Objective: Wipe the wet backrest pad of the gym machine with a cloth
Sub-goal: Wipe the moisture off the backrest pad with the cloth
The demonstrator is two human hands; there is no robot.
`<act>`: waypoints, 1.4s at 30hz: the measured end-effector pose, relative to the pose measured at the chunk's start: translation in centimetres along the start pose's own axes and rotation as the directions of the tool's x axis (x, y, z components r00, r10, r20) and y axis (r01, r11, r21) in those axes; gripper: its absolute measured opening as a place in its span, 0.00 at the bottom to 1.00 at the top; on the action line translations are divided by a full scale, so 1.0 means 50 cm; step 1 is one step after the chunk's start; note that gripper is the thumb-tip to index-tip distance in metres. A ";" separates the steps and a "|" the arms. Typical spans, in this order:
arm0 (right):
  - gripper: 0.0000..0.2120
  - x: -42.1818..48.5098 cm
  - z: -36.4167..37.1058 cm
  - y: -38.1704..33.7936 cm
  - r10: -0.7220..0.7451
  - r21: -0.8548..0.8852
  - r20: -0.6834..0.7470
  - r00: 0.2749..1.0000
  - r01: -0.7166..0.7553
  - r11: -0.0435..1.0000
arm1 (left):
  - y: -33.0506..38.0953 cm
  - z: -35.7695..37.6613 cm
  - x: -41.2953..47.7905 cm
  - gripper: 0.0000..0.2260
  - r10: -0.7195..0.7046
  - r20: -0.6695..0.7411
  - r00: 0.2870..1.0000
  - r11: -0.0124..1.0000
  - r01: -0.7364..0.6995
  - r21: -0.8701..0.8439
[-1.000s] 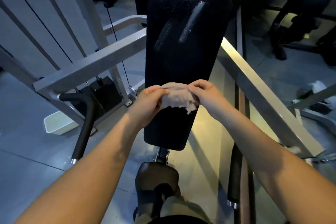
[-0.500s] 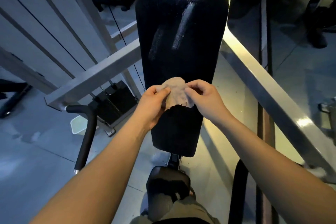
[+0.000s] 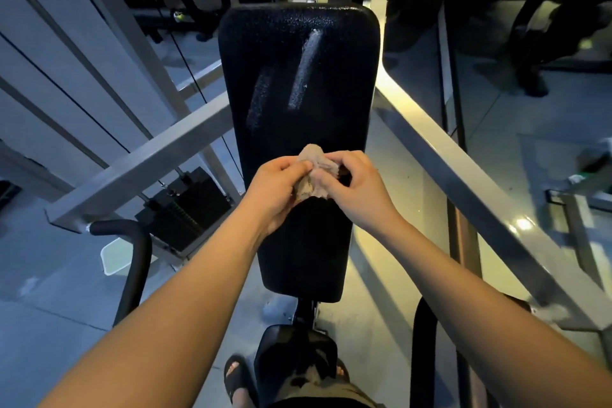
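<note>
The black backrest pad (image 3: 298,76) stands tilted in front of me, its upper surface speckled with water drops and marked by two shiny streaks. A small beige cloth (image 3: 313,172) is bunched up in front of the pad's middle. My left hand (image 3: 276,190) pinches its left side and my right hand (image 3: 352,185) grips its right side, the two hands close together. Part of the cloth is hidden by my fingers. Whether the cloth touches the pad I cannot tell.
Grey steel frame bars run left (image 3: 142,162) and right (image 3: 463,169) of the pad. A weight stack (image 3: 185,209) and a black curved handle (image 3: 132,262) sit at left, near a pale tray (image 3: 112,258) on the floor. The black seat (image 3: 294,354) is below.
The cloth, spread wider between my hands a second ago, is now bunched into a smaller wad as my hands came together. The view shifted, showing more of the pad's top.
</note>
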State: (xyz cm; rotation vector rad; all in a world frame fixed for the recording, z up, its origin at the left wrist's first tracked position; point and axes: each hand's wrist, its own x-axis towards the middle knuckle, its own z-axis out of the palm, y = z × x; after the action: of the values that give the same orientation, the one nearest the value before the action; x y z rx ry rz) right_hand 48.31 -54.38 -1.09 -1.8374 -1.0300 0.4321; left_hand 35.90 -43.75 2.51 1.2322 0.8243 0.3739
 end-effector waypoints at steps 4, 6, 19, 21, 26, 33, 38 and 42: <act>0.12 0.014 -0.011 -0.024 -0.050 -0.037 -0.134 0.990 0.045 0.998 | 0.037 0.004 0.006 0.18 -0.013 0.201 0.979 0.990 0.041 -0.136; 0.09 0.026 -0.018 -0.041 -0.070 -0.073 -0.168 0.983 0.058 0.996 | 0.055 -0.002 0.009 0.19 0.014 0.264 0.964 0.992 0.020 -0.127; 0.06 0.238 -0.114 -0.142 -0.677 -0.750 -0.220 0.702 0.323 0.578 | 0.115 -0.143 0.085 0.15 0.542 -0.166 0.824 0.698 -0.331 0.635; 0.08 0.254 -0.110 -0.136 -0.718 -0.785 -0.126 0.684 0.374 0.494 | 0.150 -0.161 0.098 0.20 0.634 -0.100 0.767 0.560 -0.366 0.743; 0.19 0.246 -0.117 -0.122 -0.731 -0.783 -0.031 0.682 0.438 0.442 | 0.229 -0.182 0.125 0.29 0.675 0.131 0.726 0.221 -0.368 0.903; 0.09 0.305 -0.115 -0.178 -0.733 -0.783 0.011 0.680 0.461 0.417 | 0.281 -0.172 0.208 0.32 0.609 0.199 0.768 0.168 -0.370 0.913; 0.10 0.308 -0.085 -0.182 -0.760 -0.753 -0.058 0.647 0.471 0.459 | 0.253 -0.161 0.224 0.33 0.687 0.161 0.709 0.120 -0.329 0.937; 0.16 0.263 -0.044 -0.123 -0.756 -0.766 0.103 0.646 0.536 0.354 | 0.256 -0.160 0.220 0.33 0.683 0.151 0.714 0.132 -0.325 0.936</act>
State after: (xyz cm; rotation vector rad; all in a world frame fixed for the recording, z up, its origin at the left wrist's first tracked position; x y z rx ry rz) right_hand 54.61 -43.90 7.06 -1.8343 -1.8042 -0.8870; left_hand 39.58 -26.94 9.81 2.7117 0.8672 0.7420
